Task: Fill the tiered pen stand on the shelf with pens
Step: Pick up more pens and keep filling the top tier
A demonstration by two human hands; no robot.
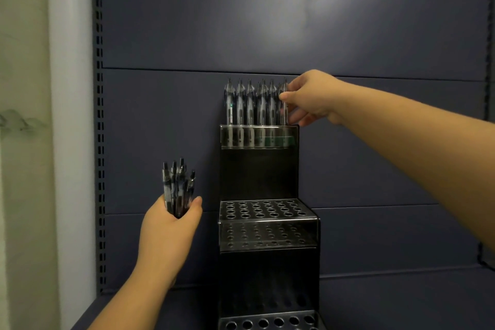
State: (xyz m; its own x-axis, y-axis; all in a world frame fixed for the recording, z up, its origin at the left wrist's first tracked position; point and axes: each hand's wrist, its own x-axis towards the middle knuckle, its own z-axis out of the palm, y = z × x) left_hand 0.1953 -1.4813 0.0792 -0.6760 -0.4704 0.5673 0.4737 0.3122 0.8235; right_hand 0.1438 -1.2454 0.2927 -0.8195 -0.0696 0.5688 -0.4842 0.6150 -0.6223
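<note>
Black 3-tier pen stand (267, 225), top row w/ pens (251, 104).

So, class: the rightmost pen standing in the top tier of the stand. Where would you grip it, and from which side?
Pinch the rightmost pen on its exposed upper barrel, coming from the right. It stands upright in the top tier; neighbours crowd its left side, while the right is open, where the right hand already pinches it.

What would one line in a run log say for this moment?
right hand: pinches end pen in top tier | left hand: holds pen bundle | middle tier: holes empty
</note>
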